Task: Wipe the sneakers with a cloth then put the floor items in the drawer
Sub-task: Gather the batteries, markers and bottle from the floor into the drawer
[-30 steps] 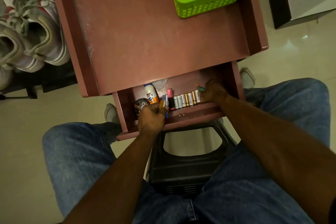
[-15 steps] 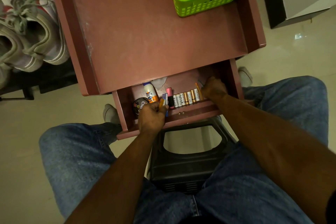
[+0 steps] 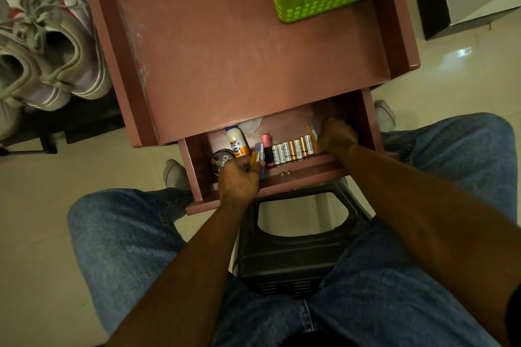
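Head view: both your hands in the open drawer

Your left hand (image 3: 239, 177) grips two pens, one orange (image 3: 254, 158) and one blue (image 3: 262, 172), at the drawer's (image 3: 310, 167) near edge. Your right hand (image 3: 337, 135) is curled on an orange pencil (image 3: 311, 135) at the right end of a row of eight batteries (image 3: 293, 149). One glue bottle (image 3: 236, 142) and one tin (image 3: 221, 162) lie left. Two sneakers (image 3: 56, 45) sit far left.

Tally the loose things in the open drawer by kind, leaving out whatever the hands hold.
batteries: about 7, tightly packed
glue bottle: 1
round tin: 1
pink-capped stick: 1
white cloth: 1
Total: about 11
Not counted: pencils in left hand and right hand
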